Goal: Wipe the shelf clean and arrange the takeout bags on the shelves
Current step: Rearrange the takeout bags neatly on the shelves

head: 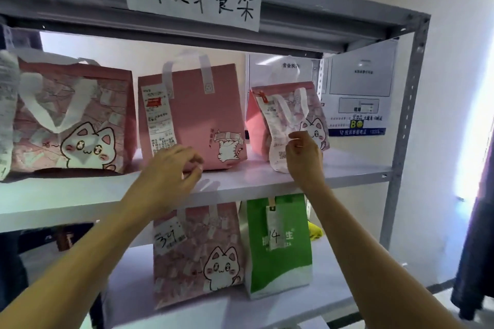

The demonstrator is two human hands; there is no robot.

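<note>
Two bare arms reach up from the bottom of the frame. The left hand (173, 165), fingers curled and holding nothing, sits at the foot of the middle pink bag (195, 117). The right hand (303, 152) pinches the long receipt (276, 128) hanging straight down the small cat bag (312, 115), right of center. Both bags stand upright, fronts facing us, on the upper shelf (240, 181).
</note>
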